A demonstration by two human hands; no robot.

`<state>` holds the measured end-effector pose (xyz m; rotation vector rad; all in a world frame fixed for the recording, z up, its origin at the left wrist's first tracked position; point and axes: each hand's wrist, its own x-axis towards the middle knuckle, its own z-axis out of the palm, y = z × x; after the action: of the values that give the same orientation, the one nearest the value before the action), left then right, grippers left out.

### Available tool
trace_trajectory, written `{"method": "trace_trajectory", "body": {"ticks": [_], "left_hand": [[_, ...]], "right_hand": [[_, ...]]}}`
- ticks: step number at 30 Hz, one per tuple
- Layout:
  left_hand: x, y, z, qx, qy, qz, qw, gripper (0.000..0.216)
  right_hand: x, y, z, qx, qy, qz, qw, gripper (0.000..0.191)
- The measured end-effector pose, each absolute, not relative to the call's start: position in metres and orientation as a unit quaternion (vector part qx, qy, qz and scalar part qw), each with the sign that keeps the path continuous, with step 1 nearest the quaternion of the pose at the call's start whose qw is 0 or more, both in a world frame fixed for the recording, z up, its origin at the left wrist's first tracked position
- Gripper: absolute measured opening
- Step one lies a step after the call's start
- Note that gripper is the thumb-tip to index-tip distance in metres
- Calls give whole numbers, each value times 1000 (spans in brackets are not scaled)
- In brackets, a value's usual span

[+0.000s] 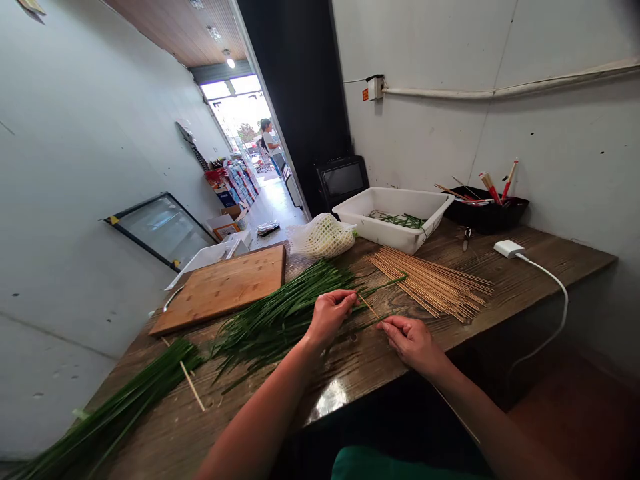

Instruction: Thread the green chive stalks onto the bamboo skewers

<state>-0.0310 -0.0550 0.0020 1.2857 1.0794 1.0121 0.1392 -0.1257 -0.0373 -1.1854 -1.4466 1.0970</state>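
Observation:
My right hand [413,341] is pinched closed on a thin bamboo skewer [369,307], which slants up to my left hand and runs back below my right wrist. My left hand [333,315] is closed at the skewer's upper end, apparently pinching long green chives [383,287]; its fingertips partly hide the contact. Another green strand passes close to my right fingertips. Under and beside my left hand spreads a loose pile of chives [280,310]. To the right of my hands lies a fanned heap of bamboo skewers [435,283].
A wooden cutting board [225,288] and a second chive bundle [125,407] lie left. Behind are a net-wrapped bundle [323,237], a white tub [370,230] with green scraps, and a black tray [487,217]. A white adapter [509,249] trails its cable over the table edge.

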Motion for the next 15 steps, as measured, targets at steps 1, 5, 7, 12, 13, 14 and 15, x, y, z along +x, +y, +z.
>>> {"method": "trace_trajectory", "body": {"ticks": [1, 5, 7, 12, 13, 14, 15], "left_hand": [[-31, -55, 2, 547, 457, 428, 556, 32], [-31, -55, 2, 558, 457, 427, 546, 34], [-31, -55, 1, 564, 455, 428, 540, 34], [-33, -54, 1, 573, 453, 422, 537, 36], [-34, -54, 1, 573, 450, 420, 541, 37], [-34, -54, 1, 573, 446, 418, 546, 38], [-35, -54, 1, 571, 443, 416, 551, 38]], "right_hand": [[139, -125, -38, -484, -592, 444, 468, 33], [140, -126, -34, -487, -601, 434, 462, 33], [140, -126, -31, -488, -605, 434, 455, 34], [140, -127, -28, -490, -601, 435, 458, 34], [140, -127, -29, -491, -600, 435, 458, 34], [140, -127, -30, -491, -599, 437, 457, 34], [140, -126, -31, -491, -598, 438, 457, 34]]}}
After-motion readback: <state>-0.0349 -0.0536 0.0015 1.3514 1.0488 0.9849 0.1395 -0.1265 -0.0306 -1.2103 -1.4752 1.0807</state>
